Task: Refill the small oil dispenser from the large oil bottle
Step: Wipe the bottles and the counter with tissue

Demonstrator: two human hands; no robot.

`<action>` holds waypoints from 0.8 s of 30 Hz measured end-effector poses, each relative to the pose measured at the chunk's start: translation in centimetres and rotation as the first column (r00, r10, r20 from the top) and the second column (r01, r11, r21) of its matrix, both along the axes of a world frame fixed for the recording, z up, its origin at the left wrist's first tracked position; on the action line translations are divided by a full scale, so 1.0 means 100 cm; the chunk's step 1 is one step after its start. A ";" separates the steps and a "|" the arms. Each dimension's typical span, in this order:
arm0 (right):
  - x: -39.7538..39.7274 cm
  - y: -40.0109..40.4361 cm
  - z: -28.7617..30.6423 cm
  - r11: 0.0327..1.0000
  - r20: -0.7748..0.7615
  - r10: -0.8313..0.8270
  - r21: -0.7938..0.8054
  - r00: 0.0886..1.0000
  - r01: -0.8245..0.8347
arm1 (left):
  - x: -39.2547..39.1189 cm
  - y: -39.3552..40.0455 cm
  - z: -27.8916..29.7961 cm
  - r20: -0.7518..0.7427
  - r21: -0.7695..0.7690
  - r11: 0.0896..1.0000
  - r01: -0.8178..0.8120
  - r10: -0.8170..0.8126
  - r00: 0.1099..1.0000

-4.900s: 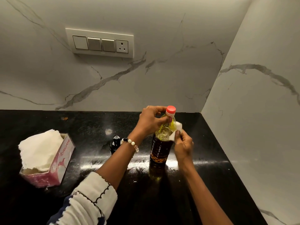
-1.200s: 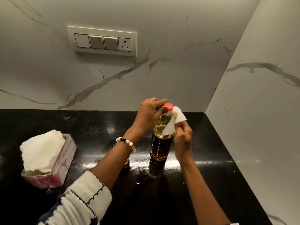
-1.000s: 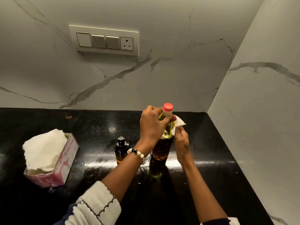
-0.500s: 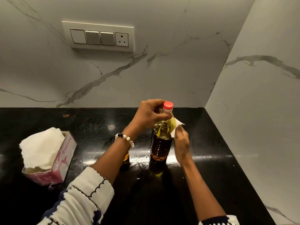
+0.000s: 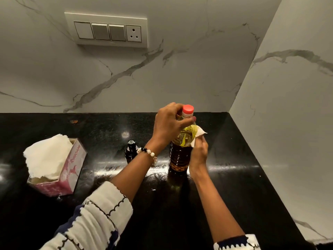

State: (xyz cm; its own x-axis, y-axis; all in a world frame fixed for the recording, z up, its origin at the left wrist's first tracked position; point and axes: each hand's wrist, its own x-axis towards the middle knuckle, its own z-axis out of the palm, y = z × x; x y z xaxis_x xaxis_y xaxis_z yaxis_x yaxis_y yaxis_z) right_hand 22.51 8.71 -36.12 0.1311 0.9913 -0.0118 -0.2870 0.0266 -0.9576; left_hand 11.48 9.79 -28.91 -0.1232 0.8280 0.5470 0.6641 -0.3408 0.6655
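Holding the large oil bottle (image 5: 180, 152) by its neck, the left hand (image 5: 169, 126) keeps it from tipping while the other hand works on it. The bottle stands upright on the black counter (image 5: 234, 177), close to the back corner, with its red cap (image 5: 188, 108) on. The left hand comes in from about 7 o'clock, wrist bent up, fingers curled tight around the neck just under the cap. The right hand (image 5: 198, 152) comes in from about 5 o'clock and presses a folded white tissue (image 5: 198, 134) flat against the bottle's shoulder at 3 o'clock, pinching it between the fingers and the plastic. I think this is to wipe off drips of oil so the bottle is not slippery. The small oil dispenser (image 5: 131, 150) stands at 9 o'clock from the bottle, just behind the left wrist with its bead bracelet (image 5: 147, 152). No one is touching it. A pink tissue box (image 5: 59, 170) sits far off at 9 o'clock, handy for more wipes. The pouring looks done, and this is likely clean-up.
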 end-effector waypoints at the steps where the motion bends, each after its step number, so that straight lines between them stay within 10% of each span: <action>1: -0.001 0.004 -0.006 1.000 0.020 -0.001 -0.018 1.000 0.001 | 0.000 0.001 0.000 -0.005 0.007 1.000 -0.026 0.026 1.000; 14: -0.021 -0.014 -0.018 0.990 0.321 -0.119 0.107 0.939 0.089 | -0.010 0.026 -0.005 0.034 0.002 0.974 -0.228 0.228 0.973; 24: -0.007 -0.019 -0.080 0.996 0.469 0.004 -0.081 0.883 0.038 | -0.013 0.034 -0.009 0.112 -0.009 0.960 -0.278 0.278 0.954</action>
State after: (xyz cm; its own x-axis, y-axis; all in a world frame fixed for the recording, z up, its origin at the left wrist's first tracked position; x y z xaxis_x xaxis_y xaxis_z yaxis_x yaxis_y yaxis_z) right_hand 21.78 6.79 -44.08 0.1594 0.9868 -0.0291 0.1957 -0.0605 -0.9788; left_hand 10.17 13.24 -29.83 -0.4083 0.7484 0.5226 0.6554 -0.1582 0.7385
